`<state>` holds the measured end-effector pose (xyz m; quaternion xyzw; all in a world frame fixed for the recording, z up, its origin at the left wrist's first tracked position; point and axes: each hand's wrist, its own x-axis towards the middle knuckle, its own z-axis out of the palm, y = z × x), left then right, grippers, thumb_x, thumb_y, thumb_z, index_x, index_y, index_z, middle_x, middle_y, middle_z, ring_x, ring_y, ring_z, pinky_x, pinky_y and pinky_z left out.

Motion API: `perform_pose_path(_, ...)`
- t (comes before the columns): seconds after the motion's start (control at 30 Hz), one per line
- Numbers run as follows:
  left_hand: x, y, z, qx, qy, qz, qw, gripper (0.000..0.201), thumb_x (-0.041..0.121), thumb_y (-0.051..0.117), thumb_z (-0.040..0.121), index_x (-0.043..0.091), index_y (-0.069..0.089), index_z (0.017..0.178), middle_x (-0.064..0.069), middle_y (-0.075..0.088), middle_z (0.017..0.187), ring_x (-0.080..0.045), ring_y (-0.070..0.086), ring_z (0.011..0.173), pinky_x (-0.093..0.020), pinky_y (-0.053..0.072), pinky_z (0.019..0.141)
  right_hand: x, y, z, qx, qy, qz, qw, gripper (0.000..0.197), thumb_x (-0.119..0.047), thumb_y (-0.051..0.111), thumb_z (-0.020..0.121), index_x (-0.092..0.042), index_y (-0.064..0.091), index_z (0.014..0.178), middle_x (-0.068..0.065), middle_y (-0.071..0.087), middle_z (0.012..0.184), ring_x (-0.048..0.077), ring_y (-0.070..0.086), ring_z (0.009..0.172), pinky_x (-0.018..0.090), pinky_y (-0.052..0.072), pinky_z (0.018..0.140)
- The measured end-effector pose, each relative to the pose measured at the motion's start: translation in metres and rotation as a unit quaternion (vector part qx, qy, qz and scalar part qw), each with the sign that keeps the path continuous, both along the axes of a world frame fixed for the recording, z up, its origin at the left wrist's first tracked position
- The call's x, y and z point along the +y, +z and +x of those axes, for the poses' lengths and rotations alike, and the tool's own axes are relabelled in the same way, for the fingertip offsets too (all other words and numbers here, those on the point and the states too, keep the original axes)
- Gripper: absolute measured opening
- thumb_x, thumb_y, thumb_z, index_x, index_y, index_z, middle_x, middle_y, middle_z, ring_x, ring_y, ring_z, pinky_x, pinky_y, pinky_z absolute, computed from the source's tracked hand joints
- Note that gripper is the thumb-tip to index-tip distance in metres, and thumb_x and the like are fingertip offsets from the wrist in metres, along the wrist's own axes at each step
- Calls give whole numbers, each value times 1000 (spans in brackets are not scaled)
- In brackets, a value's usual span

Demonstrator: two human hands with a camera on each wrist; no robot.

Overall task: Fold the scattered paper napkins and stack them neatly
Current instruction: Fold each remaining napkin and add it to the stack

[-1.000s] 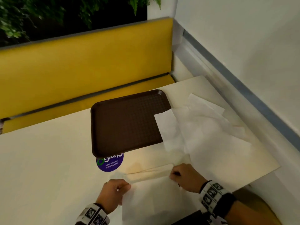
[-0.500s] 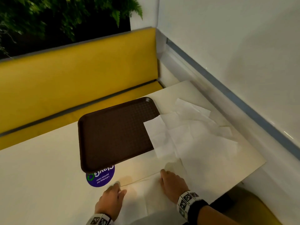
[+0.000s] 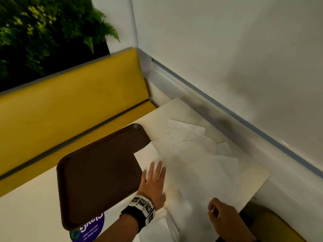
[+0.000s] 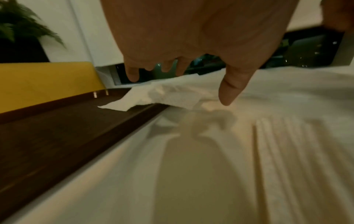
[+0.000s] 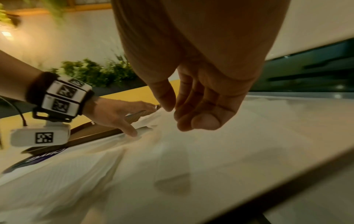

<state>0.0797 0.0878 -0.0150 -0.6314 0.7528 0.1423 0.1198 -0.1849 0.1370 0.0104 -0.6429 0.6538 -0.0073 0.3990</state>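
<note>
Here, a loose napkin is reached for beside the tray.

Nearest, at five o'clock in the head view, the right hand is held above the bench with its grip loosely curled and nothing in it. At the centre, the left hand is spread, its grip apart, over the scattered napkins, which lie from six to two o'clock; one corner overlaps the brown tray. The sheet is best pinned flat, judging by the heap, before an edge is brought over squarely. Only from the left wrist is the crumpled corner seen resting on the tray; whether the thumb touches paper cannot be told.
</note>
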Motion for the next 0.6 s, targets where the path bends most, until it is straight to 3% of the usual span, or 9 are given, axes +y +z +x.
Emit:
perform_pose_path(0.1, -13, -14, -11, -2, 12, 22, 1000, 90, 39, 42, 90, 15, -21, 148, -6, -34, 154, -31, -22, 145, -51, 0, 119, 9, -6, -12, -12, -5, 36, 999, 12, -29, 55, 91, -30, 49, 81, 1, 65, 80, 12, 63, 76, 25, 54, 82)
perform_pose_path(0.2, -16, -20, -10, -3, 39, 28, 999, 80, 29, 37, 94, 12, -19, 149, -8, -24, 158, -30, -7, 148, -45, 9, 119, 19, -14, -14, -20, -2, 59, 998, 13, -28, 54, 92, -32, 48, 81, 3, 66, 91, 11, 63, 83, 18, 48, 82)
perform_pose_path(0.27, -18, -27, -5, -8, 31, -17, 999, 68, 25, 33, 91, 5, 8, 151, -13, 6, 160, -33, 23, 145, -46, 31, 112, 25, -19, -12, -23, -16, 63, 998, 10, -28, 54, 90, -31, 51, 81, 3, 66, 93, 10, 63, 85, 13, 46, 78)
perform_pose_path(0.33, -19, -35, 2, -6, 11, -7, 1000, 64, 27, 32, 81, 2, 47, 137, -14, 48, 143, -32, 58, 120, -42, 52, 89, 28, -23, -9, -23, -21, 60, 998, 4, -30, 54, 89, -29, 54, 85, 2, 65, 92, 9, 62, 84, 11, 45, 74)
perform_pose_path(0.37, -20, -36, 3, -9, 2, -3, 1000, 62, 29, 32, 78, 3, 56, 130, -13, 58, 134, -29, 65, 111, -39, 56, 81, 27, -23, -8, -24, -19, 56, 998, 5, -32, 53, 88, -28, 55, 86, 1, 64, 92, 8, 61, 83, 10, 44, 73)
perform_pose_path(0.5, -21, -35, 6, 27, -40, -49, 998, 59, 35, 58, 71, 8, 62, 123, -9, 65, 123, -24, 69, 103, -33, 59, 78, 19, -17, 1, -44, -4, 66, 997, 12, -31, 51, 87, -33, 48, 75, -3, 58, 77, 4, 56, 69, 15, 47, 73)
perform_pose_path(0.6, -17, -32, 12, 36, -38, -70, 996, 49, 30, 58, 74, 13, 64, 118, -6, 67, 118, -20, 69, 102, -32, 59, 80, 14, -16, 6, -50, -7, 58, 997, 16, -30, 51, 82, -35, 45, 69, -4, 59, 69, 4, 55, 62, 17, 49, 69)
